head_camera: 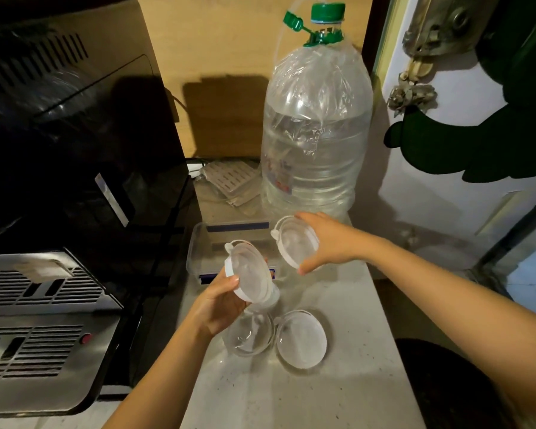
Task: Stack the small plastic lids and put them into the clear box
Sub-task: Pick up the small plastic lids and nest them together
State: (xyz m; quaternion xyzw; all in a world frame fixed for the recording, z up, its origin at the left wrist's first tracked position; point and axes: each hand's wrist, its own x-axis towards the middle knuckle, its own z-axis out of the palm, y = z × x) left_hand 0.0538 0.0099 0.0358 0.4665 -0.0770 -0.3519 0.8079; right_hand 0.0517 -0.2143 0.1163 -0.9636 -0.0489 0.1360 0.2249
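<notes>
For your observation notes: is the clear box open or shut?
Open: the clear box shows a bare rim with no cover on top.

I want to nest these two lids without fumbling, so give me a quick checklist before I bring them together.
1. Left hand holds its lid: ok.
2. Right hand holds its lid: ok.
3. Both lids face the same way: cannot tell.
4. Clear box open: cannot tell.
5. All lids gathered: not ok, one lid lies flat on the counter.
6. Water bottle clear of the hands: ok.
</notes>
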